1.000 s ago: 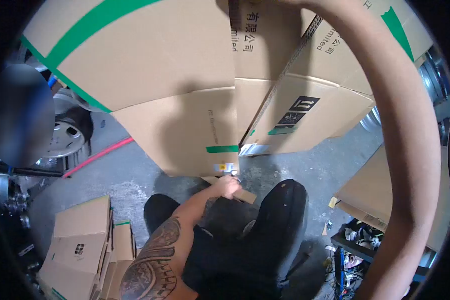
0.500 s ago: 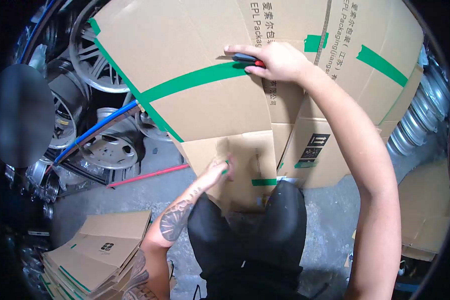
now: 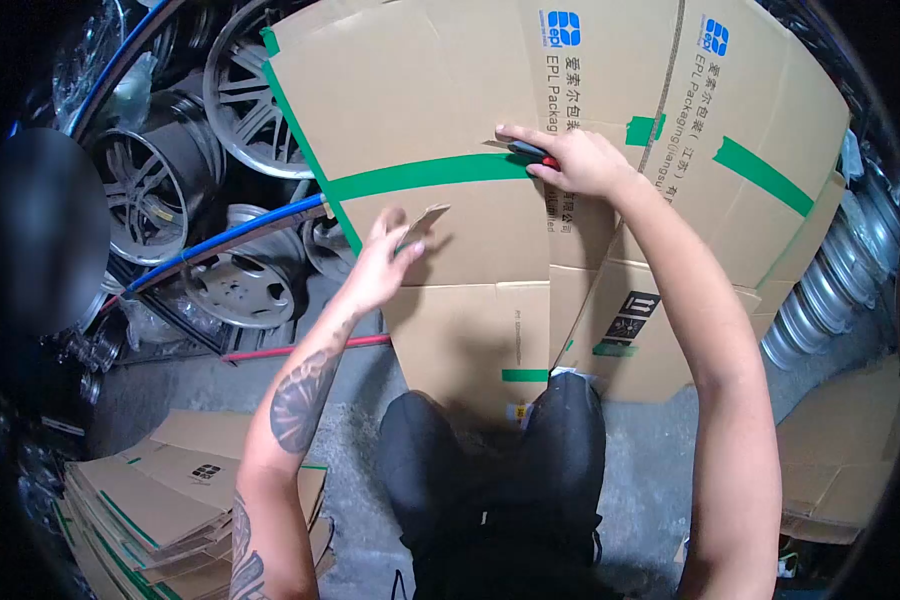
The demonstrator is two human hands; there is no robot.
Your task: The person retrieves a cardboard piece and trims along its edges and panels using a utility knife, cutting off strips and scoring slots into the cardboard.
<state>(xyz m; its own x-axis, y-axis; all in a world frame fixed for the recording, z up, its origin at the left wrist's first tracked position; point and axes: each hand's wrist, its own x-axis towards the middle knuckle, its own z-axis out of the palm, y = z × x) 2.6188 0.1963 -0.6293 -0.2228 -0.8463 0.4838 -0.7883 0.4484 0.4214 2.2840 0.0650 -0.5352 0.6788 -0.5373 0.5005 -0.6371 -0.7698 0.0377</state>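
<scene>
A large sheet of cardboard (image 3: 450,240) with green tape strips and printed lettering stands in front of my legs. My right hand (image 3: 590,165) is closed round a utility knife (image 3: 532,153) with a dark and red handle, its blade pointing left just above the long green tape strip (image 3: 430,175). Below that strip, at the left part of the sheet, my left hand (image 3: 382,262) pinches a small piece of cardboard (image 3: 428,222) between thumb and fingers. The piece is held a little in front of the sheet.
Metal wheel rims (image 3: 255,95) crowd the left side behind a blue rail (image 3: 230,235). More stacked rims (image 3: 835,260) stand at the right. Flattened cardboard sheets (image 3: 175,490) lie in a pile at the lower left, and another cardboard piece (image 3: 840,440) is at the lower right.
My left hand has risen from the sheet's lower part, and the small cardboard piece in it now shows clearly. My right hand stays by the tape strip with the knife. The view has shifted slightly.
</scene>
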